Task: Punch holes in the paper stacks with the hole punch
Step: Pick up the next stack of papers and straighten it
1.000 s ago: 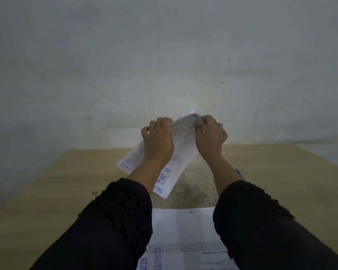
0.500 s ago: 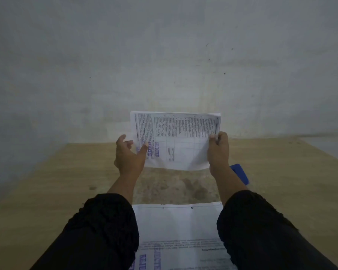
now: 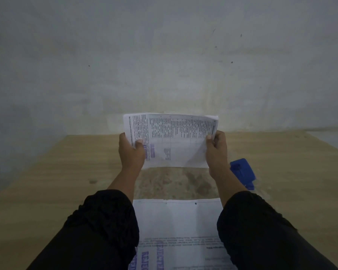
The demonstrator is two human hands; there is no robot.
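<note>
Paper is what changed — a second ago I had the printed stack (image 3: pixel 176 141) crumpled slantwise between both fists; now it is spread flat and upright above the counter (image 3: pixel 66 172). My left hand (image 3: pixel 132 152) pinches its left edge, thumb across the print, and my right hand (image 3: pixel 217 151) grips the right edge. So the sheets look squared and ready, I judge. The blue hole punch (image 3: pixel 242 171) lies on the counter just beside my right wrist, untouched — another sheet (image 3: pixel 176 219), already holed along its far edge, lies between my sleeves.
</note>
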